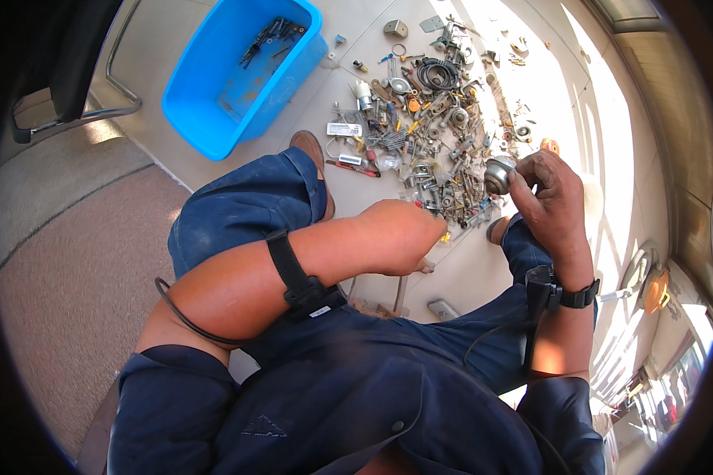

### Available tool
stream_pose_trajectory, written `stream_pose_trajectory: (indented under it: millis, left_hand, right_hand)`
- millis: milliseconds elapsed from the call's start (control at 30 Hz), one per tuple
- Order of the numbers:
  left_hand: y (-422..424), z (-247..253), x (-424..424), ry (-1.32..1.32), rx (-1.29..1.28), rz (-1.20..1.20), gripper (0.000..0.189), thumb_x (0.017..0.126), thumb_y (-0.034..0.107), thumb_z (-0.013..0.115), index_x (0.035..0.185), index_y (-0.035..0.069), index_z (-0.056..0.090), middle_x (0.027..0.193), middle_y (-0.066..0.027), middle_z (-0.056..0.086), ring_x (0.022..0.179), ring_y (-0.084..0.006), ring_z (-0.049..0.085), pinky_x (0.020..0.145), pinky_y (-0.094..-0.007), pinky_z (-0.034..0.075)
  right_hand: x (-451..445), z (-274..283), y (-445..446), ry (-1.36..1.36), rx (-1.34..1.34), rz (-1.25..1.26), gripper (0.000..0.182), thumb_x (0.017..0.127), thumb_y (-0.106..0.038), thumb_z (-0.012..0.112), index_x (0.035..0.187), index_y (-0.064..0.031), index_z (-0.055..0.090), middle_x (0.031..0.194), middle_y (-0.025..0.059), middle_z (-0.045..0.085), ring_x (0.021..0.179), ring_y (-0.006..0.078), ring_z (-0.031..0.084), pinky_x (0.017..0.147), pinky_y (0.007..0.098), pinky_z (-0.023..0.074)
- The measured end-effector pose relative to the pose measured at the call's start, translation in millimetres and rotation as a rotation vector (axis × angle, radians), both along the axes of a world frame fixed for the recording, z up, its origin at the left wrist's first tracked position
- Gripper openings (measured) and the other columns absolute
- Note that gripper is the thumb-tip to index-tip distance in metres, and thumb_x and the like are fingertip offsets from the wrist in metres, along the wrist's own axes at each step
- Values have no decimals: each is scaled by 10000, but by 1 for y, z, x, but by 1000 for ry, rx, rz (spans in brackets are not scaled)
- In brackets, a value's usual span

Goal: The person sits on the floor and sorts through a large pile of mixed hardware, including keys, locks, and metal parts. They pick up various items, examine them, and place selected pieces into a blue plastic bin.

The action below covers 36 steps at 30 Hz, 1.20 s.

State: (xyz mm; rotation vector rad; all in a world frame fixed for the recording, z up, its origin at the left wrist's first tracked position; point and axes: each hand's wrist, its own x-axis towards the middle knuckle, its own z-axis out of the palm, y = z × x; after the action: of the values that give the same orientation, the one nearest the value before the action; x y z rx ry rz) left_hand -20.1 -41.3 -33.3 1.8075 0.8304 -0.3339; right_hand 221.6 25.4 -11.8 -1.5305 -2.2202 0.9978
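Observation:
My right hand (549,199) grips a round metal part (499,175), possibly a ball caster, between thumb and fingers, at the right edge of a heap of mixed hardware (445,133). My left hand (401,237) is at the near edge of the heap; its fingers are mostly hidden behind the back of the hand, so what it holds cannot be told. Screws, bolts and metal fittings lie in the heap. A coiled black cable (438,74) is near its top, and a similar round metal part (458,117) lies in the middle. A red-handled tool (354,168) lies at the left.
A blue plastic bin (273,98) with several dark screws inside stands at the upper left on the tiled floor. A metal bracket (396,28) lies beyond the heap. A chair's metal leg (116,77) and a carpet (89,249) are at the left.

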Motion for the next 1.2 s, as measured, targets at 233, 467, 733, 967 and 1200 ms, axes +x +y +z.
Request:
stream_pose_trajectory:
  millis: [233,467,733,967,1200]
  left_hand:
    - [0,1,-2,1,47,-42,425,808,288,768,1082,32,568,908,-166,669,897,-390,655,737,-499,504]
    - [-2,-1,1,4,75,-79,450,807,297,768,1118,37,575,923,-160,671,912,-383,653,755,-486,509]
    - [-4,-1,1,-1,100,-73,451,805,293,765,1126,39,575,933,-164,668,910,-387,648,763,-487,505]
    - [-1,3,3,39,81,-73,456,806,287,766,1144,41,583,941,-167,671,913,-391,647,773,-482,507]
    - [0,3,3,44,84,-83,462,818,287,760,1173,46,589,960,-167,676,927,-384,649,780,-476,512]
  right_hand:
    - [21,21,17,-3,142,-243,76,840,-46,694,891,-19,646,773,74,631,690,157,592,662,278,486]
    - [42,28,23,-15,193,-295,112,864,-122,702,869,-14,671,747,46,656,674,110,601,643,249,481]
    - [52,34,24,12,244,-324,159,881,-168,701,908,-12,690,777,49,699,702,92,642,687,232,507]
    - [61,34,26,58,252,-332,161,882,-178,706,906,-20,699,770,41,711,710,87,657,701,228,514]
    - [69,37,29,112,267,-351,144,884,-159,708,908,-17,699,773,28,702,724,72,649,701,221,509]
